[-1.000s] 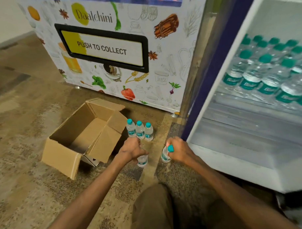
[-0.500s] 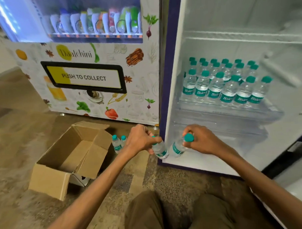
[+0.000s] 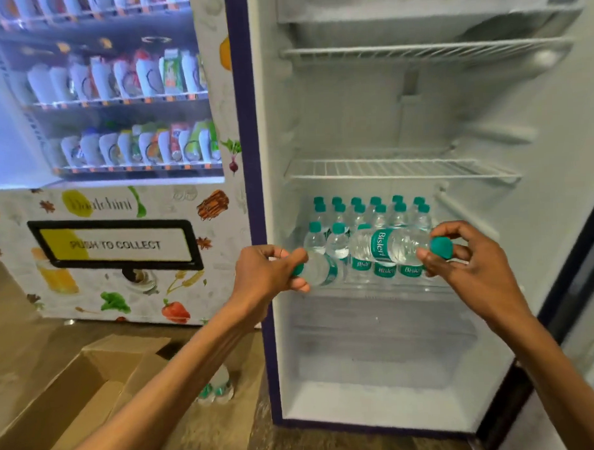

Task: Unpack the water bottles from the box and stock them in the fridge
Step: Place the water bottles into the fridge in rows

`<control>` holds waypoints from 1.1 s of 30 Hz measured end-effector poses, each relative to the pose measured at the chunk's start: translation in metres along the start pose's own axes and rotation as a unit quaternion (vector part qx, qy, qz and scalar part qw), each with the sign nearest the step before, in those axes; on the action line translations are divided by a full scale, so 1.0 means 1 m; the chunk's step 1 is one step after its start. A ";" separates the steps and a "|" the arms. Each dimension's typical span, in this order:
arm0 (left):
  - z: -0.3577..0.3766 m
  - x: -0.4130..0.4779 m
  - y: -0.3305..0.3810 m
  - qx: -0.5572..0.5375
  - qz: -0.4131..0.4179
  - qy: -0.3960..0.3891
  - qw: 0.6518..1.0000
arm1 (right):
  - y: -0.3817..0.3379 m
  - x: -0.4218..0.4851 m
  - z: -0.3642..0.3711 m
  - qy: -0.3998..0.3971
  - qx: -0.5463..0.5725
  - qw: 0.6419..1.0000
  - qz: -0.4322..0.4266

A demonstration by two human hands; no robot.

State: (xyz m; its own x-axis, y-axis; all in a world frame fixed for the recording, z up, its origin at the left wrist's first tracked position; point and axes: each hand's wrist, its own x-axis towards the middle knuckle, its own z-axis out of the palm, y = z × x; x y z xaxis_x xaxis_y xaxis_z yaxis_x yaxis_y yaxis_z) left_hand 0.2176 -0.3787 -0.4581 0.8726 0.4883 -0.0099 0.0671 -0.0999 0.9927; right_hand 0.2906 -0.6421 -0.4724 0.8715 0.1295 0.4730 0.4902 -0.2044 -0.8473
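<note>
My left hand (image 3: 268,272) grips a small water bottle (image 3: 320,270) by its teal cap end, the bottle lying sideways at the fridge's left edge. My right hand (image 3: 465,252) pinches the teal cap of a second bottle (image 3: 384,243), held sideways in front of the stocked shelf. Several upright teal-capped bottles (image 3: 366,219) stand in rows on the fridge's lower glass shelf (image 3: 375,287). The open cardboard box (image 3: 76,394) lies on the floor at lower left. Two or three bottles (image 3: 218,389) stand on the floor beside it, partly hidden by my left forearm.
The open fridge (image 3: 411,355) has two bare wire shelves (image 3: 398,169) above the bottles and a hollow bottom compartment. A snack vending machine (image 3: 113,197) stands directly to the left. The fridge door edge (image 3: 576,265) runs down the right side.
Both hands rose from floor level up to the bottle shelf, each carrying its bottle. The view tilted upward, so the box slid toward the lower left corner.
</note>
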 end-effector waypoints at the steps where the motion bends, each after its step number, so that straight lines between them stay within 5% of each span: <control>1: 0.007 0.006 0.008 -0.029 0.004 -0.001 1.000 | 0.001 0.008 -0.003 0.015 0.006 1.000 -0.002; 13: 0.080 0.095 0.039 -0.187 -0.037 0.028 0.981 | 0.045 0.088 0.031 0.141 0.042 0.989 -0.011; 33: 0.097 0.197 0.020 0.167 0.084 0.049 0.981 | 0.107 0.193 0.073 -0.033 -0.161 0.986 -0.013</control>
State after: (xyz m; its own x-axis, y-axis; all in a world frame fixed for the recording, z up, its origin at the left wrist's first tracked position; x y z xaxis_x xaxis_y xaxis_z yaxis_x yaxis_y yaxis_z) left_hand 0.4377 -0.3683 -0.4522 0.8357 0.5196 0.1781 0.0959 -0.4572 0.8842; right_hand 0.5103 -0.5680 -0.4889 0.8611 0.1993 0.4677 0.5004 -0.4956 -0.7099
